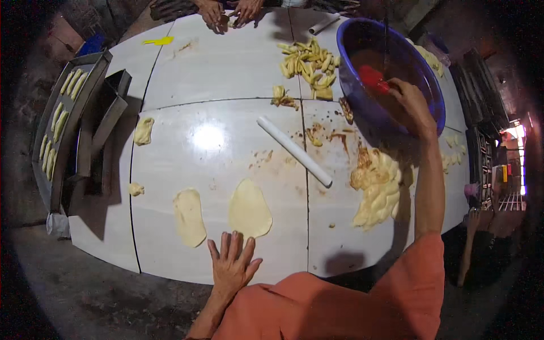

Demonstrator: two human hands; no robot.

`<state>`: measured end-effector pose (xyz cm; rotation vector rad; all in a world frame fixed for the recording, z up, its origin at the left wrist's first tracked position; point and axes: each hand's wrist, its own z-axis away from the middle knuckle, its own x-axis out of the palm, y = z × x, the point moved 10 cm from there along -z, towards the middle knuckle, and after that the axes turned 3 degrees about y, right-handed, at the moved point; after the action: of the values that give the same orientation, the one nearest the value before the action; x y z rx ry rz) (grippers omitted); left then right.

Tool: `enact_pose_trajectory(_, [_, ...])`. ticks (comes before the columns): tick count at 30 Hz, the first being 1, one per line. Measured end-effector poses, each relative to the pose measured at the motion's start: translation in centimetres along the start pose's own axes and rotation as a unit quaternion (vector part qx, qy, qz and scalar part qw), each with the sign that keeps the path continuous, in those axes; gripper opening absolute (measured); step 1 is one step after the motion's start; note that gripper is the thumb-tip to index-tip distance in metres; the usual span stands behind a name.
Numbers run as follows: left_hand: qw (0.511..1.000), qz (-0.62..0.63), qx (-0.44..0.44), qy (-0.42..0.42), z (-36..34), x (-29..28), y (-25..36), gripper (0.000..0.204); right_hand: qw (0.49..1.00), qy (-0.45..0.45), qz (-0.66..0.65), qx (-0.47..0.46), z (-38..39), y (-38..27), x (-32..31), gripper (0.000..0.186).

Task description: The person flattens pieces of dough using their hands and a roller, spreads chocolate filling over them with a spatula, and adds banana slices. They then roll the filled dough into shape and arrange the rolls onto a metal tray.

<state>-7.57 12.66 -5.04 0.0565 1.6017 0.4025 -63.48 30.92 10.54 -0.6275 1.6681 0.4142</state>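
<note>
My left hand point(233, 262) rests on the white tiled table with its fingers spread. Its fingertips reach the lower edge of a flattened oval of dough point(250, 209). Beside that oval, to the left, lies a longer flat piece of dough point(190, 218). At the right, my right hand point(412, 102) reaches over the near rim of a large blue-purple basin point(352, 59). Its fingers are closed on a red object point(372, 78), whose exact kind I cannot make out. Brown filling seems to lie in the shaded basin. A white rolling pin point(294, 151) lies slantwise between my hands.
Folded dough point(378, 192) is heaped near my right arm. Farther back are a pile of yellow strips point(309, 61) and a yellow scraper point(158, 41). Metal trays point(85, 107), one holding dough sticks, stand at left. Another person's hands point(229, 12) work at the far edge.
</note>
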Motion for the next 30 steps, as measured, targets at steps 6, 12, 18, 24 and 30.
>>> enact_pose_trajectory(6, [0.998,0.005,0.008,0.063,0.0,-0.9,0.2,0.058,0.987,-0.133,-0.001,-0.084,-1.6,1.1,6.9,0.033])
enact_pose_trajectory(12, [0.997,0.023,0.000,0.071,-0.7,-1.3,0.1,0.057,0.945,-0.219,-0.242,0.025,0.6,1.7,6.1,0.048])
enact_pose_trajectory(18, [0.998,0.018,0.002,0.068,-0.9,-1.5,0.3,0.058,0.913,-0.205,-0.319,0.148,2.5,3.3,3.5,0.044])
enact_pose_trajectory(24, [0.997,0.038,-0.007,0.063,-0.6,-1.7,0.2,0.058,0.903,-0.218,-0.340,0.143,3.7,3.9,3.2,0.043])
enact_pose_trajectory(30, [0.997,0.024,-0.013,0.070,-0.1,-1.6,0.0,0.057,0.898,-0.183,-0.379,0.125,4.6,1.2,0.6,0.042])
